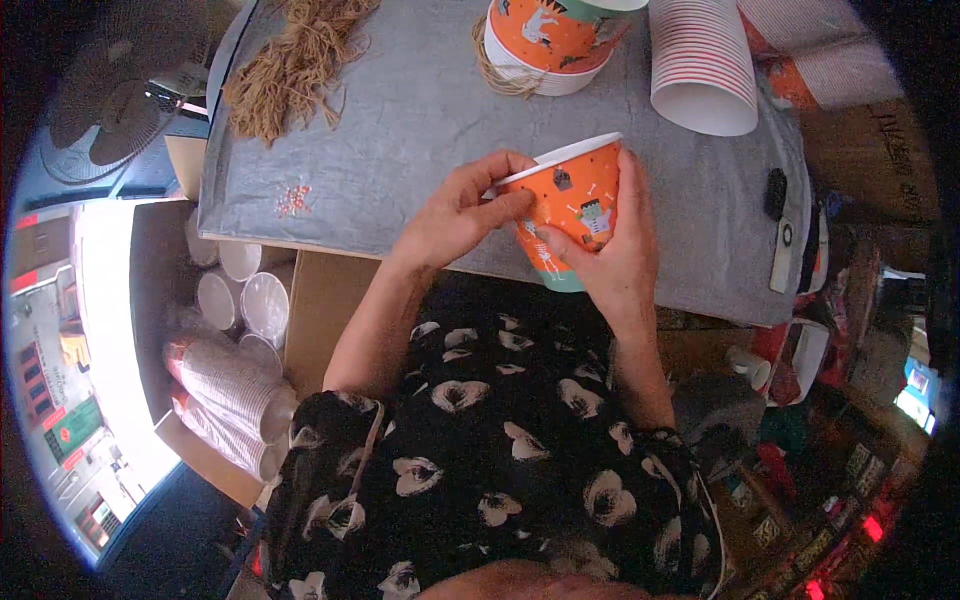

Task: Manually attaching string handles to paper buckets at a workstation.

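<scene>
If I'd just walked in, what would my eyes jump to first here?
Probably the bright orange cup with cartoon figures, held in the fingers of the left hand and right hand by the near edge of the gray table. Next, perhaps the shaggy brown strings at its far left.

We count one left hand [447,215], one right hand [622,258], one held cup [562,205]. We tally one twine bundle [292,72], one grey-covered table [385,165].

Glare from left opening [122,300] — lower right dim, grainy — edges bent.
</scene>
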Demonstrator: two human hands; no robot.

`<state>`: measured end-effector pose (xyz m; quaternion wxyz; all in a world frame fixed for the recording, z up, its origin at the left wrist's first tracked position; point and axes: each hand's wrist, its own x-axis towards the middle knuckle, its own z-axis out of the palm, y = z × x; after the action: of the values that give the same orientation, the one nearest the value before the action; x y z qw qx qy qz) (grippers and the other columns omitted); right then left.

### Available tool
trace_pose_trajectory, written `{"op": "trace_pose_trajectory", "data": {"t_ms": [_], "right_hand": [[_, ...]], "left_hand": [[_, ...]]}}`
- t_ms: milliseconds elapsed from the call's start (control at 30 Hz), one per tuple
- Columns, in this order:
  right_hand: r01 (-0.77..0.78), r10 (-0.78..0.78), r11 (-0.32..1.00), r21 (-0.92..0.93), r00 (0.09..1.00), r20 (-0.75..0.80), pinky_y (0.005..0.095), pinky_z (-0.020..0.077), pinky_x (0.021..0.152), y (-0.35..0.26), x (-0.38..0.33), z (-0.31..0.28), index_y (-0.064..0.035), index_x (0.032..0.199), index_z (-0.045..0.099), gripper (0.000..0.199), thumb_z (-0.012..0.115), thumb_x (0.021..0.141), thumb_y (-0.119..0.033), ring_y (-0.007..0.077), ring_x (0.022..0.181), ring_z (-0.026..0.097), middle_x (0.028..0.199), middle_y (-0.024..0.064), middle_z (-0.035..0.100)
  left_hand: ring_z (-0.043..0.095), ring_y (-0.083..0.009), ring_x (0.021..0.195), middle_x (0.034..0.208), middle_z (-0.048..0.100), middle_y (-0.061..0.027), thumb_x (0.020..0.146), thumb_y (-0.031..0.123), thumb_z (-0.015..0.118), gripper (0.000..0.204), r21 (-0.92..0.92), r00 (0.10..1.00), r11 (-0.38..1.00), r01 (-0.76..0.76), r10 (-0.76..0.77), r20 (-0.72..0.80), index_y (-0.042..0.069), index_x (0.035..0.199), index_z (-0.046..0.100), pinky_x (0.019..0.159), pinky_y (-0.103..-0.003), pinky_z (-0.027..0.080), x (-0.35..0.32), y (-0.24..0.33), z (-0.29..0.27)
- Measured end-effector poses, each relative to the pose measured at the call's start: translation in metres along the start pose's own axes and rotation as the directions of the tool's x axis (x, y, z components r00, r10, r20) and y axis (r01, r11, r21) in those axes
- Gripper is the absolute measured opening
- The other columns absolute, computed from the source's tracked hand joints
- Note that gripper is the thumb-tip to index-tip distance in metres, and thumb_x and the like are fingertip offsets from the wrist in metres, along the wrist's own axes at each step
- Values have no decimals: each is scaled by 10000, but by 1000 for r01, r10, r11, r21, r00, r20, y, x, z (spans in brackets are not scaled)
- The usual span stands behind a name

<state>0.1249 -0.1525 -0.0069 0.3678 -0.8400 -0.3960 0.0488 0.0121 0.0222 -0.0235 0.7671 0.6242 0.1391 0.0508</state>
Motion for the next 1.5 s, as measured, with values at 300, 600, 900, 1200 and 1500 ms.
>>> {"op": "trace_pose_trajectory", "data": {"t_ms": [300,600,900,1200,1500], "right_hand": [[33,-33,999,-2,999,10,458,383,1082,-1,0,1,-30,1497,279,1069,881,638,-237,391,1325,439,1473,234,384],[48,-48,997,-55,999,2,492,386,1061,-2,0,2,-4,1482,288,1134,894,598,-374,430,1291,448,1443,257,408],[50,-53,996,-74,998,-39,483,389,1058,-3,0,4,0,1477,281,1135,896,596,-365,418,1287,453,1442,252,410],[-70,69,988,137,998,8,457,394,1068,6,4,-3,5,1465,303,1093,905,609,-309,391,1292,467,1416,239,440],[-88,95,941,327,996,-4,434,369,1109,29,-16,-9,20,1491,259,1137,911,600,-248,352,1330,445,1444,228,425]], "left_hand": [[538,-56,911,975,600,42,891,81,690,178,-175,999,984,-41,43,4,64,1045,604,815,-241,449,1,-7,1],[552,-32,685,792,651,43,895,188,734,142,-153,978,988,3,-34,-205,69,896,658,616,-204,448,5,-6,17],[524,-46,659,781,655,30,909,198,696,140,-163,966,986,35,-75,-248,61,916,669,598,-216,398,3,-8,14],[620,-79,864,998,690,-19,911,112,669,222,-129,997,992,2,-12,-80,11,1108,678,768,-253,519,2,-17,-7],[602,-250,1129,1179,667,-92,915,8,620,255,289,968,923,-253,244,65,17,1166,662,978,-356,475,-7,-26,-20]]}}
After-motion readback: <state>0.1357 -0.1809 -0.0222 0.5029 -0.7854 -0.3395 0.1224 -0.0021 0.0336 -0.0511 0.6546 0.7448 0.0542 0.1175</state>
